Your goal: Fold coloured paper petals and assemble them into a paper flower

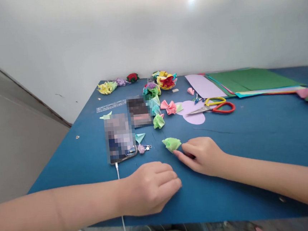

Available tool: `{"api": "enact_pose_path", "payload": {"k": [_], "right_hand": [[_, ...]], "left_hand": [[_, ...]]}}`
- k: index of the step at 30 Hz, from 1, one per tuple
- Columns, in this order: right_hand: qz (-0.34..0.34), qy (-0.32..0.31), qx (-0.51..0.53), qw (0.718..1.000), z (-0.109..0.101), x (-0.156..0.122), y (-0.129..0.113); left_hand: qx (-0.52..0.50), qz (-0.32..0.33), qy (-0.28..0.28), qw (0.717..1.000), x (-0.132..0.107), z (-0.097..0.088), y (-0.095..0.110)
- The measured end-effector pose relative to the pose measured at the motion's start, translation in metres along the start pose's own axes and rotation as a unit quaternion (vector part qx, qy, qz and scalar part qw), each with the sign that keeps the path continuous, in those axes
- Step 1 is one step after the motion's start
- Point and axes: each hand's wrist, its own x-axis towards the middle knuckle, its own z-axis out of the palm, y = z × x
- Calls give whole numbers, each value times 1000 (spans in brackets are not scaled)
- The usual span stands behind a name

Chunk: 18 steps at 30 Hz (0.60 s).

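Note:
My right hand [200, 156] rests on the blue table [253, 146] with its fingers curled, pinching the edge of a small light green folded paper flower [172, 143]. My left hand [151, 187] lies knuckles up near the table's front edge, fingers curled under, and I cannot see anything in it. The two hands are a short gap apart. A phone [119, 138] on a white cable lies just left of the green flower.
More paper flowers [159, 121] in pink, green and yellow lie in the middle and at the back edge. Red and yellow scissors [215, 106] rest on a lilac paper cutout. Coloured paper sheets [248, 80] are stacked back right. A clear ruler [111, 106] lies back left.

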Motion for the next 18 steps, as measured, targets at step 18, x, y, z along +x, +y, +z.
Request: {"api": "enact_pose_path", "payload": {"k": [18], "right_hand": [[-187, -6, 262, 947, -6, 28, 1]], "left_hand": [[-151, -97, 57, 982, -1, -11, -8]]}}
